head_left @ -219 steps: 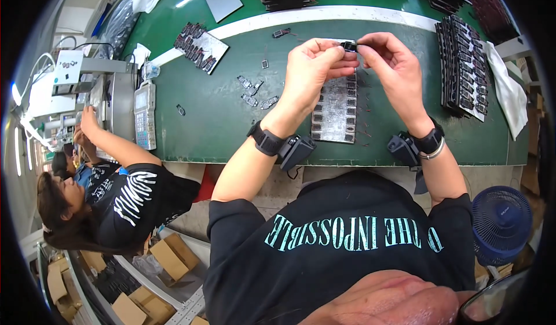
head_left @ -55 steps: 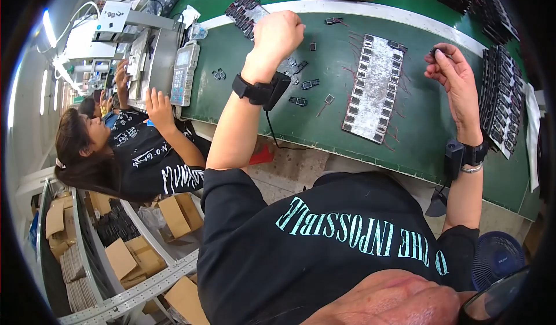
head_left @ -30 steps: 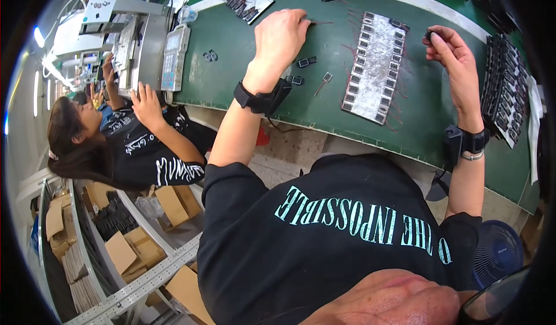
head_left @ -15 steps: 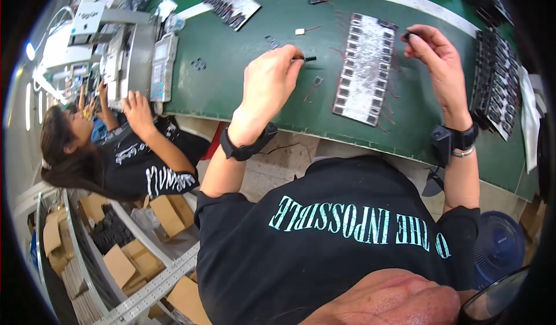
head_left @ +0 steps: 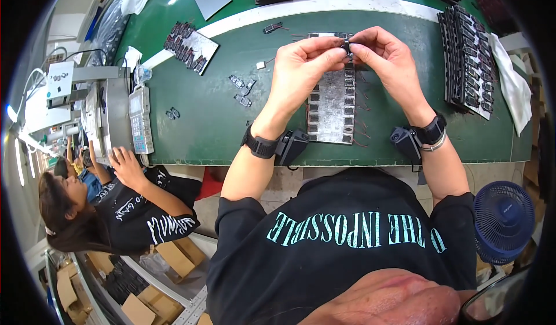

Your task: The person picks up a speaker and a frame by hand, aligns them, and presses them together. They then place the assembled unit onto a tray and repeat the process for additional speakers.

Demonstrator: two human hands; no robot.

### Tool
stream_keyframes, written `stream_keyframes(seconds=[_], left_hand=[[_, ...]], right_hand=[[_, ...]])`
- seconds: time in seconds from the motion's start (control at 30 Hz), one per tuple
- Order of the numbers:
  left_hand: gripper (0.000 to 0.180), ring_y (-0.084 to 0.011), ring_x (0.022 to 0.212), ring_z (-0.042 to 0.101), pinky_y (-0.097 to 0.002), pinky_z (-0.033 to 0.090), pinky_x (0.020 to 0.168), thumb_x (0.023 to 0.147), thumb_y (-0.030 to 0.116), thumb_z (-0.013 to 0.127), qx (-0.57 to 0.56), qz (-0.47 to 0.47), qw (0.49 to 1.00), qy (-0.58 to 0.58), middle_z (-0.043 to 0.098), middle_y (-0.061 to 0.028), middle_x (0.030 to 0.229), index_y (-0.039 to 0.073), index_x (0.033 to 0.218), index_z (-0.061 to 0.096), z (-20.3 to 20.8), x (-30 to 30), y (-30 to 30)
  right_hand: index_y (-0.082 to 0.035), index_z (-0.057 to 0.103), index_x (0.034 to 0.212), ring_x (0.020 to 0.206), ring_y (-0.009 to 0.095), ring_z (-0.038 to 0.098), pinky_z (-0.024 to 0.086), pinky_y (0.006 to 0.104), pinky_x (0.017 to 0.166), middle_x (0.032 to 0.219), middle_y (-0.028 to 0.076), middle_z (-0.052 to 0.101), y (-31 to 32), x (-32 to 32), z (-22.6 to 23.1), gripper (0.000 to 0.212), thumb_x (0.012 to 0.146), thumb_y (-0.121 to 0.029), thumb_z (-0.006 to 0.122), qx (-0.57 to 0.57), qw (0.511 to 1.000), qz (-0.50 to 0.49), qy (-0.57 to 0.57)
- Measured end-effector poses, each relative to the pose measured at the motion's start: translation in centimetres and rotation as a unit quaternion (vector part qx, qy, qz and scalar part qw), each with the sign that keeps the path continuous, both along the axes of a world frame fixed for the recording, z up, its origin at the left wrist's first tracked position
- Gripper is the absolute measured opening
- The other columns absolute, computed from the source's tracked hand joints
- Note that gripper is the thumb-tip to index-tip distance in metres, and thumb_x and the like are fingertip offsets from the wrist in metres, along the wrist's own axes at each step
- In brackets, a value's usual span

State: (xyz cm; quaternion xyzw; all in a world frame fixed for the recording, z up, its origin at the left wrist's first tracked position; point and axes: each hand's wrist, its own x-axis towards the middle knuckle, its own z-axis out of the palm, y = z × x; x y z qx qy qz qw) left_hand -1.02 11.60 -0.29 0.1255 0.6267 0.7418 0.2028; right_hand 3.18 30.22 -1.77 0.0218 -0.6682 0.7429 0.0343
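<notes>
Both hands, left hand (head_left: 301,64) and right hand (head_left: 387,58), pinch one small black part (head_left: 347,47) above the grey tray (head_left: 331,108) near the bench's far edge; a fingertip slip likely drops it among the filled slots.

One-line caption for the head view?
Left hand and right hand pinch a small black component above a grey tray on a green bench.

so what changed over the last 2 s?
Left hand came in from the loose parts at left and met the right hand above the tray; both now pinch one small black part. Tray, side stacks unchanged.
</notes>
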Motion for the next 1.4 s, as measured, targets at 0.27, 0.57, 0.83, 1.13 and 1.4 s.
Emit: stream_keyframes(seconds=[0.27, 0.57, 0.83, 1.13, 1.4], left_hand=[[0.029, -0.0129, 0.085, 0.069, -0.025, 0.059, 0.077, 0.09, 0.001, 0.066, -0.032, 0.021, 0.999, 0.034, 0.071, -0.0108, 0.098, -0.006, 0.118, 0.064, -0.3, 0.3, -0.2], [0.027, -0.0144, 0.086, 0.07, -0.0249, 0.059, 0.076, 0.091, 0.0, 0.064, -0.024, 0.004, 0.999, 0.036, 0.071, -0.0117, 0.099, -0.006, 0.117, 0.065, -0.6, 0.4, -0.1], [0.025, -0.015, 0.087, 0.07, -0.025, 0.059, 0.076, 0.092, 0.0, 0.063, -0.037, -0.024, 0.998, 0.048, 0.071, -0.0122, 0.099, -0.006, 0.116, 0.065, -0.3, 0.5, 0.0], [0.025, -0.015, 0.087, 0.07, -0.0252, 0.059, 0.077, 0.092, 0.0, 0.063, -0.045, -0.029, 0.997, 0.051, 0.071, -0.0127, 0.099, -0.006, 0.116, 0.065, -0.5, 0.5, -0.2], [0.024, -0.0154, 0.086, 0.07, -0.0253, 0.06, 0.076, 0.092, 0.0, 0.063, -0.048, -0.029, 0.997, 0.046, 0.071, -0.013, 0.099, -0.006, 0.116, 0.065, -0.3, 0.4, -0.1]], right_hand=[[-0.002, 0.065, 0.104, 0.083, 0.005, 0.059, 0.051, 0.0219, 0.077, 0.092, -0.001, 0.064, -0.6, -0.3, -0.1, 0.013, 0.094, -0.009, 0.064, 0.028, 0.999, -0.017, -0.01], [-0.003, 0.064, 0.101, 0.078, 0.006, 0.06, 0.051, 0.0212, 0.074, 0.088, -0.001, 0.063, 1.1, -0.7, -0.5, 0.011, 0.092, -0.01, 0.067, -0.005, 0.996, 0.061, -0.062], [-0.003, 0.062, 0.103, 0.08, 0.007, 0.061, 0.051, 0.0215, 0.076, 0.09, 0.0, 0.063, 1.8, -0.7, -0.3, 0.013, 0.092, -0.008, 0.066, -0.058, 0.988, 0.128, -0.069], [-0.002, 0.059, 0.108, 0.084, 0.007, 0.061, 0.052, 0.0219, 0.077, 0.095, 0.001, 0.062, 1.9, -0.8, -0.3, 0.017, 0.093, -0.007, 0.064, -0.038, 0.987, 0.138, -0.078], [0.0, 0.061, 0.105, 0.084, 0.007, 0.062, 0.052, 0.0221, 0.078, 0.093, 0.001, 0.063, 2.1, -0.8, -0.3, 0.013, 0.093, -0.005, 0.064, -0.012, 0.99, 0.133, -0.055]])
